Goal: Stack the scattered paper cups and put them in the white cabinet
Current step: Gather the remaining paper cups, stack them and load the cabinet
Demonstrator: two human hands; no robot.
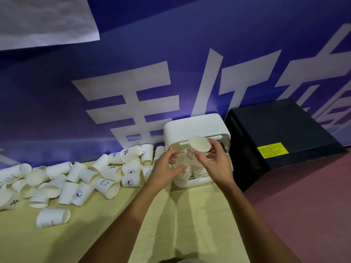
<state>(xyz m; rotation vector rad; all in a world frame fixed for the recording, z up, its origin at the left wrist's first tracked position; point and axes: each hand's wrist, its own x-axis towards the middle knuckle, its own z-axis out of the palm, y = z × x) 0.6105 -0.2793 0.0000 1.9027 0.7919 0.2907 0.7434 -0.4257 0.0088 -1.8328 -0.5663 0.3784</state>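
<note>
From the head camera, both my hands meet at the open front of the white cabinet [195,124], which sits at the far right end of the table [171,224]. My right hand [214,164] pinches the upper part of a tilted stack of paper cups [199,146], whose open mouth faces me. My left hand [167,168] is curled round the stack's lower part, thumb underneath. The stack's lower end is inside the cabinet opening. Loose paper cups [76,177] lie heaped along the far left of the table. A black box [281,130] with a yellow label [272,149] stands just right of the cabinet, and a blue banner [190,54] hangs behind.
</note>
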